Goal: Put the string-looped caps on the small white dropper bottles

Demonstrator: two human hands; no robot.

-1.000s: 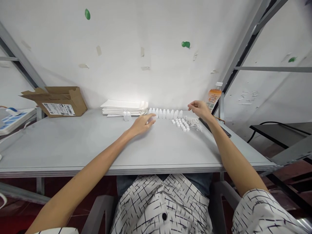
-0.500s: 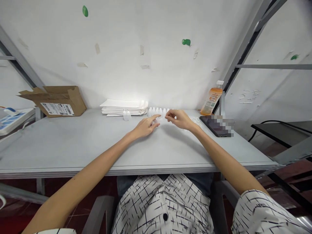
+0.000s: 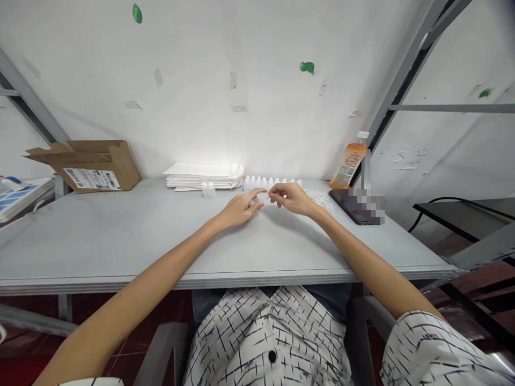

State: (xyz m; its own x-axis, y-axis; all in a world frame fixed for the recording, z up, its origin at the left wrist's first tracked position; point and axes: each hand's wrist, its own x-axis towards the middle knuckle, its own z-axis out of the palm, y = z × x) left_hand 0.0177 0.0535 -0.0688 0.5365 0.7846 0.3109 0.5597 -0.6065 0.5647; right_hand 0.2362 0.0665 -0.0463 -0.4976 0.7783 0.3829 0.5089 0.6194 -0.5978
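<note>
Near the back middle of the grey table, my left hand (image 3: pixel 240 208) has its thumb and fingers closed on a small translucent bottle (image 3: pixel 258 199), which lies tilted toward the right. My right hand (image 3: pixel 290 197) is pinched at the bottle's right end; whatever sits between those fingertips is too small to name. Behind both hands stands a row of several small white bottles (image 3: pixel 257 183). Two more little bottles (image 3: pixel 208 189) stand apart, to the left. Small white pieces (image 3: pixel 321 200) are spread beyond my right wrist.
A stack of white cards or envelopes (image 3: pixel 204 177) lies against the wall. An open cardboard box (image 3: pixel 98 169) sits at the back left. At the right are an orange drink bottle (image 3: pixel 349 164) and a dark phone (image 3: pixel 352 206), partly pixelated.
My right hand has moved slightly left and now meets the bottle in my left hand. More of the bottle row and of the small white pieces shows. My left hand has hardly moved.
</note>
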